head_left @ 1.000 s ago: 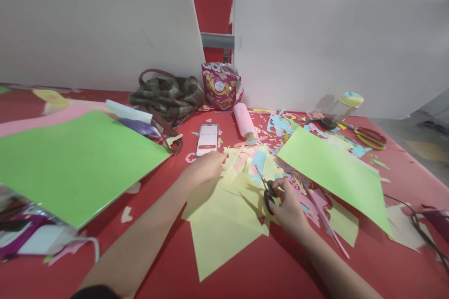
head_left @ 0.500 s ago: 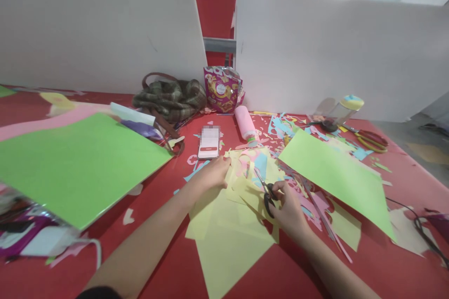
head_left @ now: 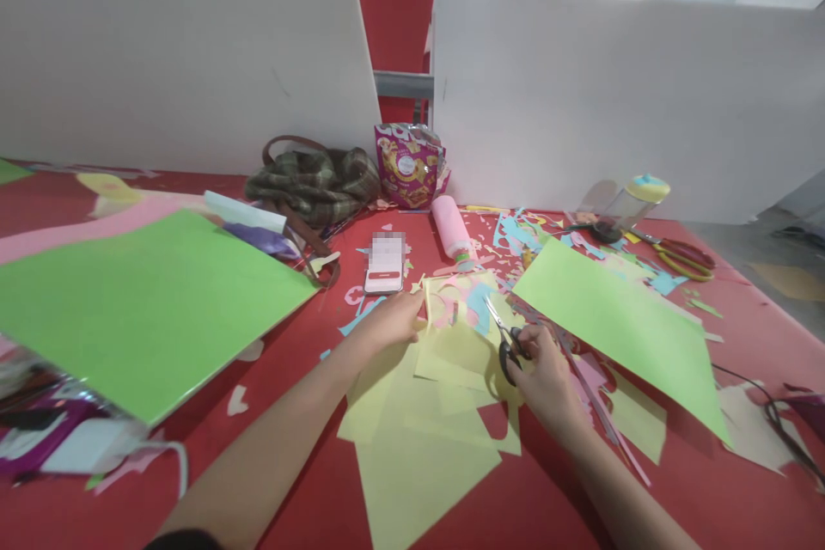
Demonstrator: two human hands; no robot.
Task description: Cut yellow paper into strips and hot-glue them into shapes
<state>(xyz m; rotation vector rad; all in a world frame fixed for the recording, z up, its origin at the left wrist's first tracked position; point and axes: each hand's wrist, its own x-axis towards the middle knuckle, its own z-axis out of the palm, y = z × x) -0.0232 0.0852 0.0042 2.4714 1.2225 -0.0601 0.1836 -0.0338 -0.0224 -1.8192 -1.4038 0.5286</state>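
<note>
The person's left hand [head_left: 398, 320] has its fingertips at the left edge of a pale yellow paper sheet [head_left: 451, 354]; whether they pinch it cannot be told. The right hand's [head_left: 547, 374] fingers are curled around black-handled metal scissors [head_left: 504, 330], blades over blue and pink paper scraps [head_left: 477, 301].

The red worktop [head_left: 322, 481] carries a phone [head_left: 385, 273], with a bottle [head_left: 449, 225] to its right, a bag [head_left: 315, 180] and a pouch [head_left: 409, 170] behind it, and yellow sheets [head_left: 418, 455] in front of it.
</note>
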